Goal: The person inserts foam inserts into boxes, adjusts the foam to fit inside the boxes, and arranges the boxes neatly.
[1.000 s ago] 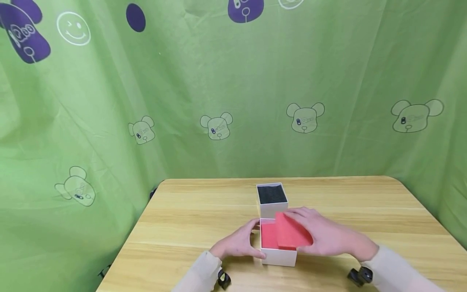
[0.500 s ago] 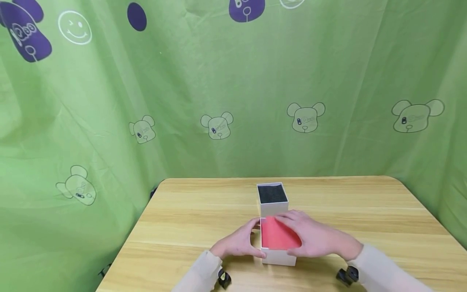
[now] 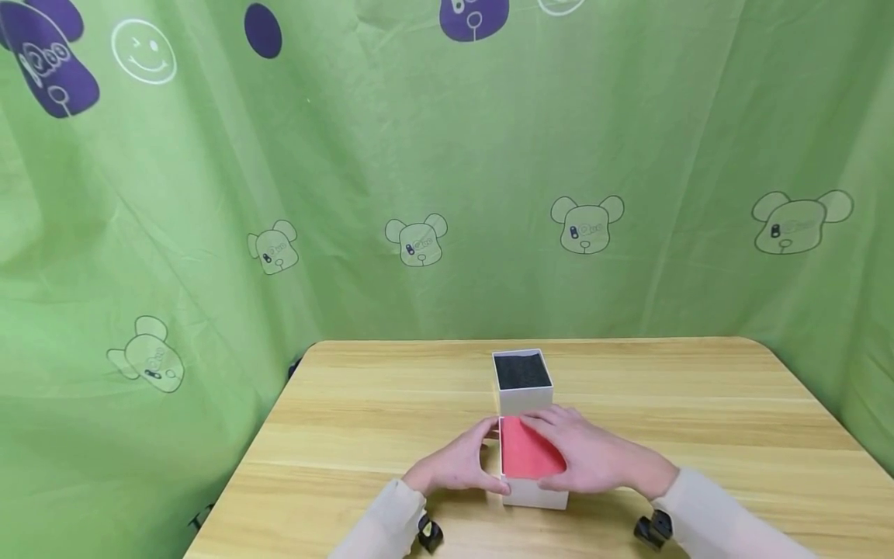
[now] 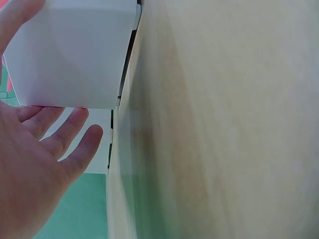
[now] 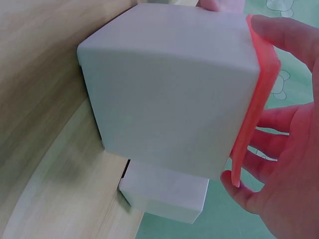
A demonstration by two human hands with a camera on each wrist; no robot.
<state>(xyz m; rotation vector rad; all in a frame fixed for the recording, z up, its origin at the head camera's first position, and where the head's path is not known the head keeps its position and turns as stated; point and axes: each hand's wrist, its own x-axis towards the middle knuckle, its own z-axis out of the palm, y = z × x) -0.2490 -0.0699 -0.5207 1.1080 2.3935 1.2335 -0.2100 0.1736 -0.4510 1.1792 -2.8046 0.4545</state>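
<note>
- White box [image 3: 534,492]: I log it near the front edge of the wooden surface [image 3: 363,435], just in front of a second white box [image 3: 524,400] with a black lining [image 3: 521,372].
- Red foam pad [image 3: 527,458]: it lies across the mouth of the nearer box; in the right wrist view its edge [image 5: 254,107] stands proud of the rim.
- Left hand [image 3: 457,466]: I see its grip spread, fingers nearly straight, cupping the box's left side.
- Right hand [image 3: 594,458]: its grip is flat, straight fingers pressing on the pad's top.
- Backdrop: a green curtain [image 3: 419,155] printed with bear faces hangs behind the surface.
</note>
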